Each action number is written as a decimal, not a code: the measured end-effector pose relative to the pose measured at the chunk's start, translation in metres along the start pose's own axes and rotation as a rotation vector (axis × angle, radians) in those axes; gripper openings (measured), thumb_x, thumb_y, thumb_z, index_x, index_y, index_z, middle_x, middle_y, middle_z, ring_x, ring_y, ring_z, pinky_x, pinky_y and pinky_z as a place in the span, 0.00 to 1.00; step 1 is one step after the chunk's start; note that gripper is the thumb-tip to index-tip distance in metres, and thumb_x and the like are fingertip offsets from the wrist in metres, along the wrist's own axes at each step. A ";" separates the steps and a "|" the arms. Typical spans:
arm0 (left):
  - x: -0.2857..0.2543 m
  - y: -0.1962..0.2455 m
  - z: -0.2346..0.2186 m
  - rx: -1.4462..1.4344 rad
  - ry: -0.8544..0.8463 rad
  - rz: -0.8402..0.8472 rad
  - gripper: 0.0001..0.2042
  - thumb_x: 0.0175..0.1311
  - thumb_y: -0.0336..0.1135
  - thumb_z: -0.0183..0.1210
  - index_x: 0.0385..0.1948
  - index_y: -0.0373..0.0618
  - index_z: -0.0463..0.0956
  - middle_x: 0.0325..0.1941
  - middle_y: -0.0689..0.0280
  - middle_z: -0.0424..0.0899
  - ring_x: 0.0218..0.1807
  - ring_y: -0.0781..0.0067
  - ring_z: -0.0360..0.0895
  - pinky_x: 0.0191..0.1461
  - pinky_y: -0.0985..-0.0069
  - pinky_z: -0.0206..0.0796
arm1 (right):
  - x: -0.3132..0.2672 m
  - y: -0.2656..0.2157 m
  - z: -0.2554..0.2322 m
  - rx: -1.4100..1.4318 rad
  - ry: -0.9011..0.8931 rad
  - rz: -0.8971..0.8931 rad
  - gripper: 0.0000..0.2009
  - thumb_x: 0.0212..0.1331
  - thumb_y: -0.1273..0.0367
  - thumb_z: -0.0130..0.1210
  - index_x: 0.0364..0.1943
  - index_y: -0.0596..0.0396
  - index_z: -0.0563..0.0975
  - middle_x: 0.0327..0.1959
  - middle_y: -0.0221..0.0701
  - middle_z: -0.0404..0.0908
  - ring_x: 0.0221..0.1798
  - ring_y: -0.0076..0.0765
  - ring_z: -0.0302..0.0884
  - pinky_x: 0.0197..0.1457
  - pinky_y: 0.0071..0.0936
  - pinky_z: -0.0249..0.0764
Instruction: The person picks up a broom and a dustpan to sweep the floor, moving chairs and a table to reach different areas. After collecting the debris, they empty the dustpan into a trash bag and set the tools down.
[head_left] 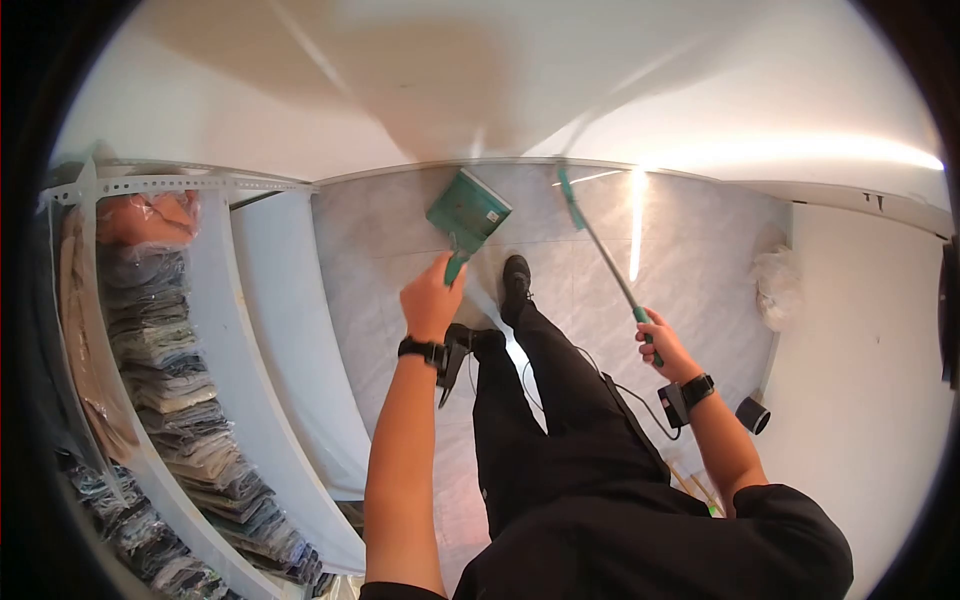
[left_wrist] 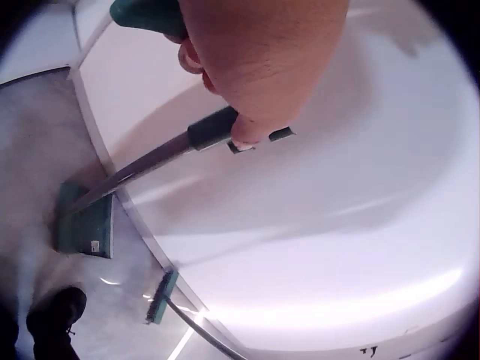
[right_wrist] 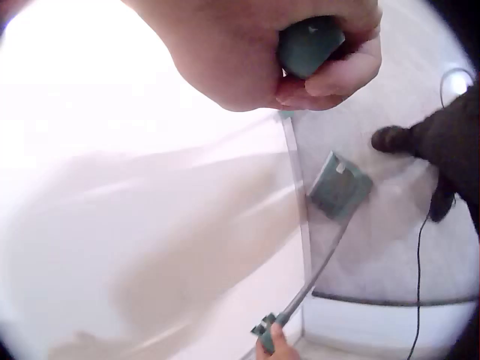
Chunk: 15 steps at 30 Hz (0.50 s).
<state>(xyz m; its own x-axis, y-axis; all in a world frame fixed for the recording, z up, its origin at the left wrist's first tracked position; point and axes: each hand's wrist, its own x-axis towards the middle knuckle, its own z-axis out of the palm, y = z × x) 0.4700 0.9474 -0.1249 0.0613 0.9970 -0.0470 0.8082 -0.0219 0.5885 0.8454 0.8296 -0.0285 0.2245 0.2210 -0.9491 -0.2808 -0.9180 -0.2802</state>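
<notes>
My left hand (head_left: 432,297) grips the green handle of a long-handled dustpan (head_left: 468,212), whose green pan is down at the floor near the wall base. In the left wrist view the dustpan's grey pole slants from the hand (left_wrist: 262,60) to the pan (left_wrist: 86,225). My right hand (head_left: 668,345) holds a broom (head_left: 610,262) by its green grip. The broom's green head (head_left: 571,198) is at the floor by the wall, right of the dustpan; its dark bristles show in the left wrist view. In the right wrist view the fingers (right_wrist: 345,79) wrap the grip.
Shelves (head_left: 215,330) with stacked, plastic-wrapped clothes stand at the left. A white wall (head_left: 600,90) runs along the front. A clear plastic bag (head_left: 778,285) and a small black cylinder (head_left: 753,415) lie at the right. My black shoes (head_left: 517,283) are behind the dustpan.
</notes>
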 end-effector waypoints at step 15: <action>-0.030 -0.088 -0.068 0.164 0.236 -0.310 0.15 0.59 0.46 0.62 0.42 0.49 0.80 0.23 0.57 0.82 0.25 0.52 0.79 0.28 0.64 0.70 | 0.222 -0.016 0.115 -0.589 -0.161 -0.617 0.01 0.55 0.74 0.48 0.31 0.55 0.68 0.22 0.34 0.71 0.24 0.34 0.72 0.22 0.32 0.68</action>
<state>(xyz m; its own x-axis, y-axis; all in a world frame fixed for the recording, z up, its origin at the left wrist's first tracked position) 0.3570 0.9239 -0.1210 -0.3200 0.9474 -0.0040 0.8509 0.2893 0.4386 0.7925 0.9310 -0.2512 0.0304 0.7385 -0.6735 0.3870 -0.6300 -0.6733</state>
